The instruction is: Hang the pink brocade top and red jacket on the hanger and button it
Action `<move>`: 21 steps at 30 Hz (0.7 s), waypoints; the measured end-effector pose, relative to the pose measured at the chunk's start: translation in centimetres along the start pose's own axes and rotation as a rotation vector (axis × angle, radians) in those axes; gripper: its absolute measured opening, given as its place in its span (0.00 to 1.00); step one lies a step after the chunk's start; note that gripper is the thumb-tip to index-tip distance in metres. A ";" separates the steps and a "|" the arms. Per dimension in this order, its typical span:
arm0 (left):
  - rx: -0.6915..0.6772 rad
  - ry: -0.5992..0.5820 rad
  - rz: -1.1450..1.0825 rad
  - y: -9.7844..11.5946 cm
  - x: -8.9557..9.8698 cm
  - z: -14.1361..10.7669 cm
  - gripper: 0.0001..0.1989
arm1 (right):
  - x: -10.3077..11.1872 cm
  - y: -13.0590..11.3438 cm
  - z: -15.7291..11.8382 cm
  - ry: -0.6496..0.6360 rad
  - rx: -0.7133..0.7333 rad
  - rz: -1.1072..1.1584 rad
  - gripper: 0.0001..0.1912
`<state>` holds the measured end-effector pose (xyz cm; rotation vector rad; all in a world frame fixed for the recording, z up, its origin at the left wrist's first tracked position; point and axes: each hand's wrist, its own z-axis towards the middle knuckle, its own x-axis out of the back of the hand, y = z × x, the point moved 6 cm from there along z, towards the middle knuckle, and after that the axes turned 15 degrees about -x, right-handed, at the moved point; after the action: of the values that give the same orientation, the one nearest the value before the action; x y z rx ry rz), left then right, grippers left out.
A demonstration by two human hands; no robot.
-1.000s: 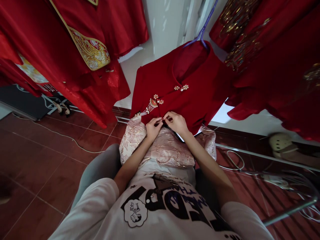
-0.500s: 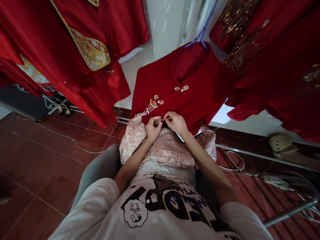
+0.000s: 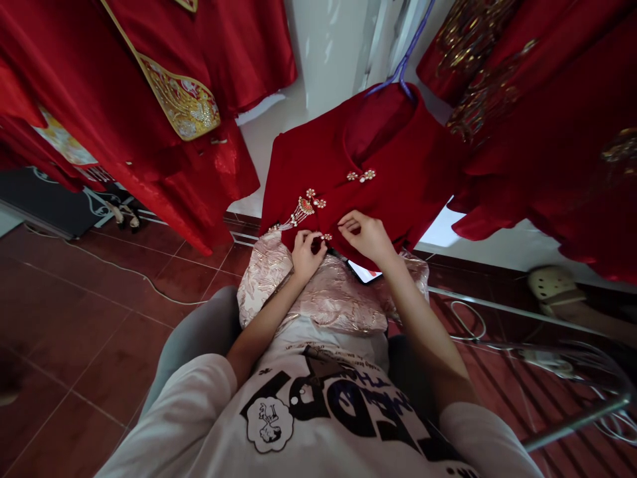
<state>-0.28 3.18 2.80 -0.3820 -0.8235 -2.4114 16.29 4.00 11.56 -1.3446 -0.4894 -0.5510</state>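
Observation:
A red garment (image 3: 393, 192) hangs on a purple hanger (image 3: 409, 50), its lower part over pink brocade cloth (image 3: 338, 299) on my lap. Flower-shaped ornaments sit at its collar (image 3: 361, 176) and chest, beside a fan-shaped tassel piece (image 3: 304, 208). My left hand (image 3: 307, 255) pinches the garment by a small flower ornament (image 3: 326, 237). To the right, my right hand (image 3: 368, 236) hovers over the red cloth with thumb and forefinger closed together; whatever they hold, perhaps something thin, is too small to see. Beneath it a phone (image 3: 364, 272) lies partly on the pink cloth.
Red embroidered garments (image 3: 239, 53) hang at the left and more (image 3: 547, 133) at the right. A metal rack (image 3: 577, 421) stands at the lower right, near a person's foot in a beige clog (image 3: 555, 287). A cable (image 3: 144, 273) crosses the tiled floor.
My right hand has moved up and right, away from my left hand and the small flower ornament. More of the phone shows. My left hand has stayed nearly in place.

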 end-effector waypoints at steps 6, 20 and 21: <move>-0.021 -0.012 0.010 -0.2 0.0 0.1 0.05 | -3.1 0.7 -0.1 -0.135 0.022 -0.083 0.07; -0.071 0.059 -0.187 -0.1 0.0 0.1 0.06 | -3.5 1.8 0.1 -0.122 -0.056 -0.132 0.09; -0.072 0.060 -0.204 -0.1 0.0 0.1 0.07 | -3.5 1.9 0.2 -0.119 -0.055 -0.131 0.09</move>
<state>-0.30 3.31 2.79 -0.2621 -0.7845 -2.6336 14.76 4.73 7.96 -1.4105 -0.6670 -0.5975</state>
